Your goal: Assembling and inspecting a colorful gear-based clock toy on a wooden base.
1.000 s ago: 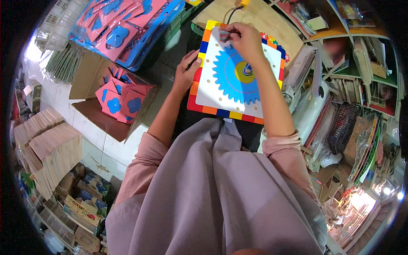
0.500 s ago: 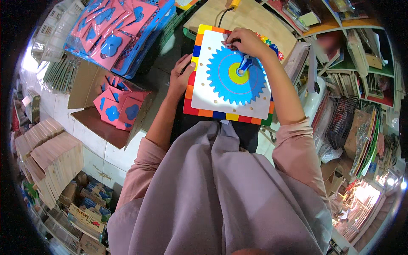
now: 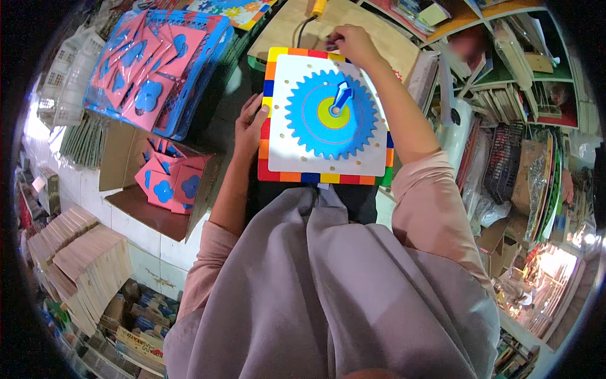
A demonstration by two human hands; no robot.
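Note:
A square board (image 3: pixel 278 158) with a multicoloured block border and white face rests over my lap. On it sits a large blue toothed gear (image 3: pixel 315 136) with a yellow-green centre, and a blue arrow pointer (image 3: pixel 343 95) lies over that centre, tip toward the far edge. Small holes are spread around the gear. My left hand (image 3: pixel 248 126) grips the board's left edge, thumb at the rim, the other fingers partly hidden. Beyond the far edge, above the wooden table, my right hand (image 3: pixel 351 45) is held with its fingers pinched; whatever they may hold is too small to make out.
A wooden table (image 3: pixel 278 35) stands ahead, with a yellow-handled tool (image 3: pixel 319 9) and its cord. At left are a blue crate (image 3: pixel 189 95) of pink packets, a cardboard box (image 3: pixel 117 151) with more, and stacked wooden pieces (image 3: pixel 95 259). Crowded shelves (image 3: pixel 524 82) line the right.
My right hand has moved off the board's face to beyond its far edge, uncovering the arrow. My left hand still holds the left edge. The whole view has shifted slightly.

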